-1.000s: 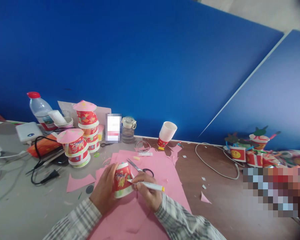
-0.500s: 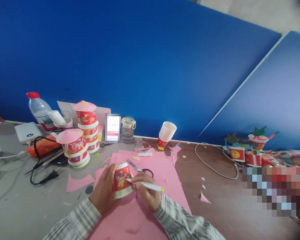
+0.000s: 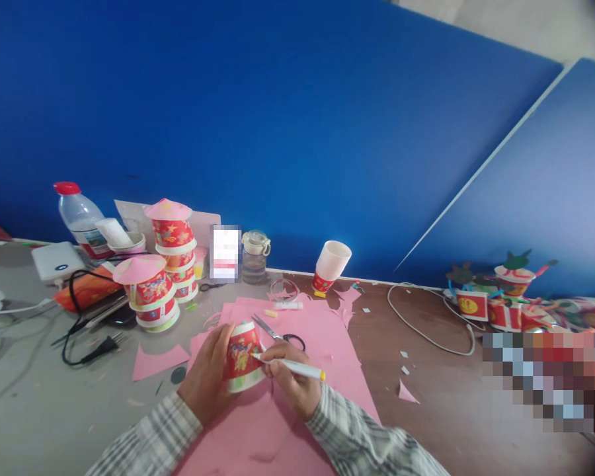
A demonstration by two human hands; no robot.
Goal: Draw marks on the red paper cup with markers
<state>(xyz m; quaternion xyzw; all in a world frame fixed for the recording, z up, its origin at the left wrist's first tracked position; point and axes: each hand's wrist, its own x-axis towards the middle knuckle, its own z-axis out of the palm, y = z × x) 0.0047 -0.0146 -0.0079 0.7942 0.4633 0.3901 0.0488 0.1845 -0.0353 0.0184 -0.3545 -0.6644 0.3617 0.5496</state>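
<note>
A red patterned paper cup (image 3: 242, 354) is gripped from its left side by my left hand (image 3: 208, 373). The cup is upside down and a little tilted, with a pale green and white band round its lower end. In my right hand (image 3: 295, 383) is a white marker pen (image 3: 302, 369) with a yellow end, its tip at the cup's printed side. Pink paper (image 3: 327, 370) lies under both hands. Just beyond the right hand rest open scissors (image 3: 291, 341), a yellow pen cap (image 3: 270, 313) and a white tube (image 3: 288, 305).
Two cup towers with pink cone roofs (image 3: 139, 268) stand left, near a plastic bottle (image 3: 86, 225), a power bank (image 3: 58, 261) and a black plug (image 3: 102, 349). Behind are a glass jar (image 3: 254, 261) and stacked cups (image 3: 334, 261). Decorated cups (image 3: 471, 305) sit right, beside a cable (image 3: 426, 342).
The whole view has shifted slightly. Both hands keep their hold on the cup and marker, and the pen tip stays at about the same spot on the cup.
</note>
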